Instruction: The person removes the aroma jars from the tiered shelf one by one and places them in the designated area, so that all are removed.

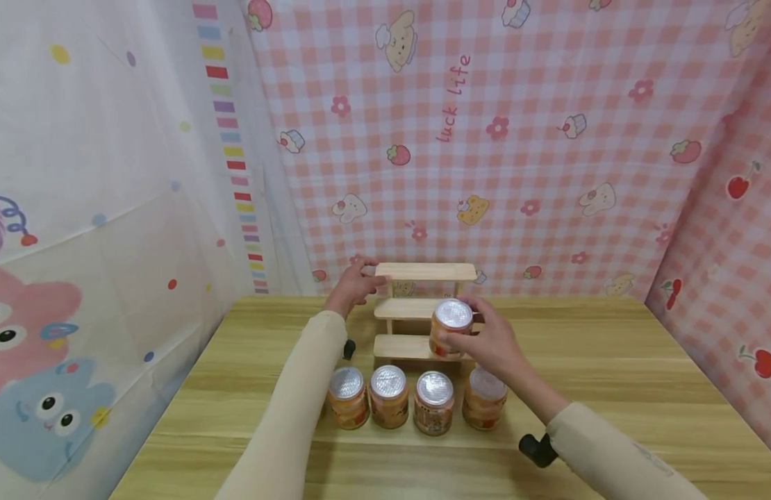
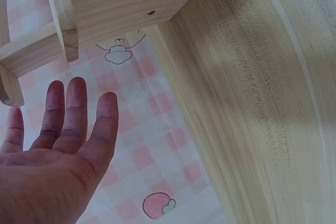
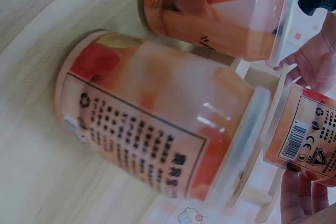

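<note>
My right hand (image 1: 496,342) grips a tin can (image 1: 451,328) with a silver lid and an orange fruit label, held upright in front of the lower steps of a small three-tier wooden shelf (image 1: 426,271). The right wrist view shows that can's barcode label (image 3: 304,140) and the fingers (image 3: 294,195) around its side. At the shelf's upper left is my left hand (image 1: 355,285), its fingers extended and holding nothing. In the left wrist view a fingertip (image 2: 16,114) meets or nearly meets the shelf's end; which one I cannot tell.
Several similar cans (image 1: 389,397) stand in a row on the wood-grain table (image 1: 585,389) before the shelf. A pink checked cloth (image 1: 535,167) hangs behind, and a white patterned one (image 1: 129,173) hangs to the left.
</note>
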A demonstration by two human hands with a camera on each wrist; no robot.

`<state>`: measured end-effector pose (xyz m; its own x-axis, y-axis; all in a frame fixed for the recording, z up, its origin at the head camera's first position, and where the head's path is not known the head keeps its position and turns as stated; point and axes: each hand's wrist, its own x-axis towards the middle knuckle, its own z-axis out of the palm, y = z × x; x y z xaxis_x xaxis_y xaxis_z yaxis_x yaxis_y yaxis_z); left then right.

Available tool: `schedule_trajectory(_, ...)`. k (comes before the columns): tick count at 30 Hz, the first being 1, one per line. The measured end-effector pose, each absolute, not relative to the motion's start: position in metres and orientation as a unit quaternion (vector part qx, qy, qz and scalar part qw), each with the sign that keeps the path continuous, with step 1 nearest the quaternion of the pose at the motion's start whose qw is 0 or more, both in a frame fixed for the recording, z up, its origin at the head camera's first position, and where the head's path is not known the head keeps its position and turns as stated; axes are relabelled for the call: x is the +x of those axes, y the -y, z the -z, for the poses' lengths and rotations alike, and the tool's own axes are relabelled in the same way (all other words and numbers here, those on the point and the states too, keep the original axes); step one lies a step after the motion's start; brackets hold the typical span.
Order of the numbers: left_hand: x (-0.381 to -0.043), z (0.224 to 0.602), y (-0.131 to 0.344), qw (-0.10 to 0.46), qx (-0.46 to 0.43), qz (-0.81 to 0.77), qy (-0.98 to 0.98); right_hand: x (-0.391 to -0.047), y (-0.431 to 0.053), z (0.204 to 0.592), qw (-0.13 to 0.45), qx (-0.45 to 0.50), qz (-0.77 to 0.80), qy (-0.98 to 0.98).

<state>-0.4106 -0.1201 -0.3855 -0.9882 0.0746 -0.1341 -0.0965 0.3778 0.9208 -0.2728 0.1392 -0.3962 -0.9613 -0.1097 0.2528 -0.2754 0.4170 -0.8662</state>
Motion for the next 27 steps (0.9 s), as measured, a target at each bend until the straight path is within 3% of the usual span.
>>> schedule_trajectory(27,-0.411,0.387,0.122,0.078,0.007,-0.574,-0.815,-0.27,-0.194,0.407,0.086,0.068,-0.497,0.861)
